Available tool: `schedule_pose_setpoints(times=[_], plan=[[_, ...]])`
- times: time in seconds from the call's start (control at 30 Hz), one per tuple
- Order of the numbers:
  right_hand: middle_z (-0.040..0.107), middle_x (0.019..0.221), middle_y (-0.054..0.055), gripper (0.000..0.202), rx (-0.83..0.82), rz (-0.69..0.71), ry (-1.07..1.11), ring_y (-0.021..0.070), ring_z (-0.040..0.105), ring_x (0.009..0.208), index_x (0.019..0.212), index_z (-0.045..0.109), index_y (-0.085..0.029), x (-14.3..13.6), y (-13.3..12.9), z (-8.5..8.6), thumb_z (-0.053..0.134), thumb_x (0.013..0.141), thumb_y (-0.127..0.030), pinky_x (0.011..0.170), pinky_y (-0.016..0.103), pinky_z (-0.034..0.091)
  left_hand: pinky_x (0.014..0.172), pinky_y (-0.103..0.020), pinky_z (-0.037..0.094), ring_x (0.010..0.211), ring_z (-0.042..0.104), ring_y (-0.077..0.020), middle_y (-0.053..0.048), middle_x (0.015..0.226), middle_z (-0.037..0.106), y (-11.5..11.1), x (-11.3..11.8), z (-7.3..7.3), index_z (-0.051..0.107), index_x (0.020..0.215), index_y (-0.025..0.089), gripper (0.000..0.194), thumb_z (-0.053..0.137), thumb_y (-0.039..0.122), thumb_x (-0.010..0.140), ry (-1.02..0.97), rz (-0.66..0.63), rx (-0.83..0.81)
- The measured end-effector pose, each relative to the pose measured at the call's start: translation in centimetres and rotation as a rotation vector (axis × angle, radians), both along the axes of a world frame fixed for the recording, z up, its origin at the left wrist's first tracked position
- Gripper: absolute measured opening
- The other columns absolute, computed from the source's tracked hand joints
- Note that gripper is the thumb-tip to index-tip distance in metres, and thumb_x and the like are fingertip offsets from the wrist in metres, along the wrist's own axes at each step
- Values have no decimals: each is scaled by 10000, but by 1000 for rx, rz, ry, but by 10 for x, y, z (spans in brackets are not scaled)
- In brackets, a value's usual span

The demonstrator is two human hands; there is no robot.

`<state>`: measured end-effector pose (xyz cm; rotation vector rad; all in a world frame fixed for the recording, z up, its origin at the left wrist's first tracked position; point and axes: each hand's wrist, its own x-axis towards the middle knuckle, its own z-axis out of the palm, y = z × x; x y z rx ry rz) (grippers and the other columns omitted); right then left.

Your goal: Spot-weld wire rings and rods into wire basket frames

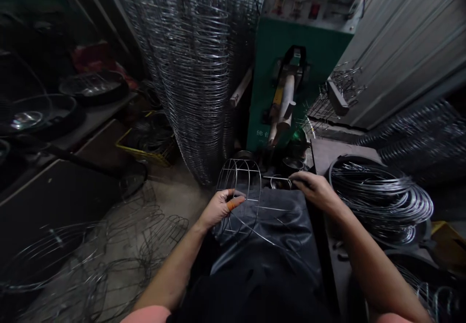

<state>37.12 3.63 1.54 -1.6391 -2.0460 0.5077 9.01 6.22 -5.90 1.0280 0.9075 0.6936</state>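
My left hand point(222, 207), with an orange cover on one finger, grips a curved wire frame point(249, 182) at its near left side. The frame stands over the dark apron point(269, 226) on my lap. My right hand point(309, 185) is closed, thumb and fingers together, at the right end of a thin straight wire point(277, 178) that points left toward the frame. Several other thin wires lie across the apron. Whether the straight wire touches the frame is not clear.
A green machine point(291, 85) with a metal arm stands ahead. Tall stacks of wire frames point(192, 70) rise left of it. At the right, a basin holds coiled wire rings point(378, 196). Loose wire frames point(120, 255) cover the floor at left, near a yellow crate point(145, 155).
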Motion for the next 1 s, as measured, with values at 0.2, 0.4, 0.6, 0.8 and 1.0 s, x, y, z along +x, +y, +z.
schedule_pose_setpoints(times=[0.2,0.4,0.6,0.8,1.0], plan=[[664,821,35,210,383,-101,-210,180,596,770,885,663,-240,4,1,-28,497,870,-367,693,308,367,366,-174,224,387,326,-29,50,503,469,11,4,-2,637,721,129,350,729,445,600,13,59,-30],[671,858,31,254,461,-206,-19,184,594,805,879,636,-234,13,24,-55,452,888,-409,742,334,346,330,-172,141,339,248,0,24,568,562,52,25,0,585,697,132,365,776,387,518,-165,196,-124],[669,837,25,256,435,-212,27,188,589,806,851,636,-236,19,51,-68,445,885,-405,737,333,339,330,-165,88,345,246,9,0,625,593,86,54,1,555,680,121,386,807,323,468,-257,166,-185],[670,855,30,256,392,-231,4,188,584,818,859,640,-237,31,71,-78,445,886,-400,755,332,332,334,-158,102,349,239,13,23,592,567,103,73,-4,557,713,126,378,794,321,492,-207,115,-188],[663,861,34,253,345,-257,10,187,579,831,869,640,-227,40,83,-82,441,886,-383,762,334,336,331,-159,133,350,244,8,34,606,567,116,85,-10,555,733,132,402,791,339,482,-181,136,-195]])
